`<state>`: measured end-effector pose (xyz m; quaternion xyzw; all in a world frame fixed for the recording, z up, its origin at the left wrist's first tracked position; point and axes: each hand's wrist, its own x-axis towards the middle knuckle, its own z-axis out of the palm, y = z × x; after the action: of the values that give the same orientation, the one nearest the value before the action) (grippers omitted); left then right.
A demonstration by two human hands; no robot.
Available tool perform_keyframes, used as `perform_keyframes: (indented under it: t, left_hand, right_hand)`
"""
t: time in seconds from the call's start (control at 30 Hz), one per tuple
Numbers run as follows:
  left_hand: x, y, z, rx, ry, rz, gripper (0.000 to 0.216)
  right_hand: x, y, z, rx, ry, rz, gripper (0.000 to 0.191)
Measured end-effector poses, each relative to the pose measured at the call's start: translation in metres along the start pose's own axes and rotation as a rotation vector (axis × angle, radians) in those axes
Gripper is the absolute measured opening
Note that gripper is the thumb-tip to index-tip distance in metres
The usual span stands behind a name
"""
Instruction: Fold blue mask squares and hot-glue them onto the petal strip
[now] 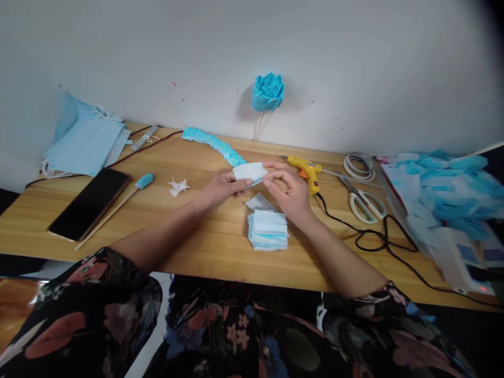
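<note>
A small pale piece of mask fabric (249, 171) is held up over the middle of the table. My left hand (225, 188) pinches its left end, thumb in front. At its right end, the fingers of my right hand (290, 191) close on the edge. Just below lies a stack of cut white and light-blue pieces (268, 231), with one grey-white piece (260, 202) sticking out at its top. Behind my hands a curved row of folded blue pieces (212, 143) runs back to the left.
A blue fabric rose (268, 93) on sticks leans at the wall. To the right are a yellow glue gun (309, 170) with its cord, tape rolls (358, 166), scissors (365, 203) and blue scraps (452, 181). Leftward lie a phone (90, 203), a blue-tipped stick (118, 215) and masks (84, 136).
</note>
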<state>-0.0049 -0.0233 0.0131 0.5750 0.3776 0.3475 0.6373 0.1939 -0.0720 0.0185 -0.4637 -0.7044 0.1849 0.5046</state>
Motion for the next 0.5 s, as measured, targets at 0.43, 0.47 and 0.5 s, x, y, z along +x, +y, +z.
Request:
perform_keyframes:
  t: [0.43, 0.47, 0.5]
  left_hand:
    - [0.0007, -0.0036, 0.0001, 0.103, 0.038, 0.055, 0.034]
    - [0.0004, -0.0033, 0.0004, 0.106, 0.038, 0.071, 0.035]
    - [0.0000, -0.0029, 0.0006, 0.110, 0.035, 0.084, 0.037]
  right_hand:
    - [-0.0016, -0.0003, 0.0058, 0.221, 0.027, 0.276, 0.010]
    - [-0.0014, -0.0001, 0.0058, 0.225, 0.024, 0.284, 0.011]
    - [-0.0011, 0.0000, 0.0058, 0.224, 0.021, 0.297, 0.012]
